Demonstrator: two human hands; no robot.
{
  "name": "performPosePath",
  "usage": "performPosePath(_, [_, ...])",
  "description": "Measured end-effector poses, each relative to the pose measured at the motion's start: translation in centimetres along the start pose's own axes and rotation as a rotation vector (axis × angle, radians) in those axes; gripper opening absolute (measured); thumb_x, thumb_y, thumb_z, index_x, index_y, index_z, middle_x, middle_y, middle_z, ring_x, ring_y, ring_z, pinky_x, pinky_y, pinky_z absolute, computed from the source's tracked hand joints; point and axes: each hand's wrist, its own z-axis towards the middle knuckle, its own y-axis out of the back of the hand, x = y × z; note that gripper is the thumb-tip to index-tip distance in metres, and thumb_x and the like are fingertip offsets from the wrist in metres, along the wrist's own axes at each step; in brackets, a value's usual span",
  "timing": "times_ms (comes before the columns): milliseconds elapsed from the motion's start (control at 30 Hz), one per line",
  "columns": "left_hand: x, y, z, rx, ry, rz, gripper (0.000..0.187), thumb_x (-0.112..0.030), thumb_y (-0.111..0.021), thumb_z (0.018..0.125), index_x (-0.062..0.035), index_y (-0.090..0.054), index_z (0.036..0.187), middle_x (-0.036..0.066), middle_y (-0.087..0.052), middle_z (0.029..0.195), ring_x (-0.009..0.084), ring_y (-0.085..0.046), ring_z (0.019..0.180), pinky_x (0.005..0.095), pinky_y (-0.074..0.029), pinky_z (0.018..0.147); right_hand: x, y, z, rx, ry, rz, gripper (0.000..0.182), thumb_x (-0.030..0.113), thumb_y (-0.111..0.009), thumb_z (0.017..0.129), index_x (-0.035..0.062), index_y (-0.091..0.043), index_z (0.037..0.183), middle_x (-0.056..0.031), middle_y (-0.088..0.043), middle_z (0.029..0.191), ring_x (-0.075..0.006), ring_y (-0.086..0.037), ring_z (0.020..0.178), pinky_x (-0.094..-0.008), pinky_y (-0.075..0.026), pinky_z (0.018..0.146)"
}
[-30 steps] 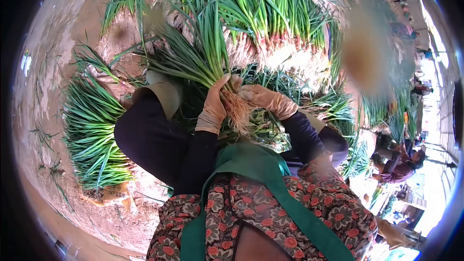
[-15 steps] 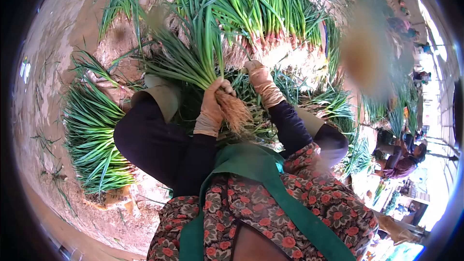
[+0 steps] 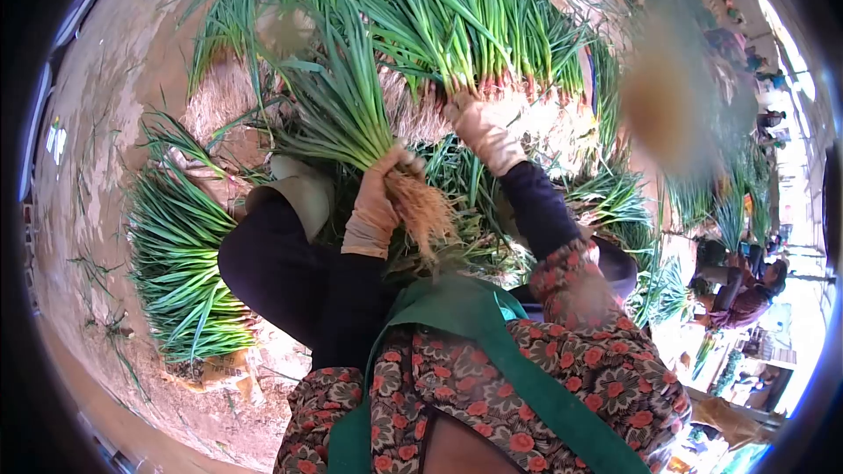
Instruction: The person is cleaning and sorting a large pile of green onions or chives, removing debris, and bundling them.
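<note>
My gloved left hand (image 3: 376, 204) is wrapped around a bunch of green onions (image 3: 358, 114) just above the roots. Its pale, stringy roots hang down to the right of that hand, and the leaves fan up and left. Farther forward, my gloved right hand (image 3: 485, 133) is at the lower stems of a large pile of green onions (image 3: 479, 31). Its fingers are curled at the reddish stem bases and appear closed on stalks there; how many is hidden.
Another stack of green onions (image 3: 189, 263) lies to the left on brown packaging (image 3: 219, 370). Loose green onions (image 3: 606, 197) lie by my right knee. Trimmings cover the ground between my legs. A person (image 3: 746, 294) sits at the far right. Blurry spots obscure the upper right.
My right hand has moved forward and slightly right, up to the stem bases in the pile. The thin leaf at its fingertips no longer shows. My left hand keeps its bunch.
</note>
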Motion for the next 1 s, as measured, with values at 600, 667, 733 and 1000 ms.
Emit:
performPosePath(600, [2.2,1.1,-0.2,0.014,-0.061,0.270,0.018,-0.018,-0.060,0.085,-0.0040,-0.057,0.094,0.004,-0.058,0.074,0.0157,-0.058,0.069,0.0290,-0.049,0.060,-1.5,-8.4,-3.4,0.091,0.314,0.178,0.022,0.022,-0.050,0.087,0.0082,-0.061,0.100,-0.0132,-0.058,0.092,-0.0286,-0.060,0.085,-0.0358,-0.050,0.071])
performPosePath(667, [2.2,0.2,-0.4,0.139,-0.053,-0.003,0.020,-0.017,-0.059,0.086,-0.0029,-0.054,0.099,0.004,-0.057,0.076,0.0172,-0.056,0.072,0.0303,-0.049,0.065,-2.8,-8.0,-3.4,0.143,0.349,-0.188,0.022,0.023,-0.049,0.087,0.0082,-0.061,0.098,-0.0129,-0.058,0.092,-0.0299,-0.060,0.085,-0.0362,-0.049,0.071])
performPosePath(733, [1.3,0.7,-0.6,0.089,0.026,-0.045,0.027,-0.017,-0.057,0.087,-0.0033,-0.052,0.110,0.002,-0.055,0.079,0.0158,-0.054,0.069,0.0308,-0.048,0.067,-2.8,-6.3,-3.5,0.176,0.126,0.149,0.022,0.022,-0.047,0.090,0.0058,-0.060,0.099,-0.0133,-0.061,0.088,-0.0301,-0.062,0.075,-0.0383,-0.050,0.064])
performPosePath(1000, [1.4,3.1,0.9,0.163,0.100,-0.101,0.028,-0.018,-0.055,0.089,-0.0034,-0.051,0.113,0.001,-0.056,0.077,0.0139,-0.055,0.067,0.0335,-0.048,0.065,-2.1,-1.3,7.8,-0.308,0.078,0.028,0.033,0.033,-0.048,0.091,0.0023,-0.060,0.088,-0.0188,-0.063,0.074,-0.0335,-0.063,0.072,-0.0407,-0.049,0.066])
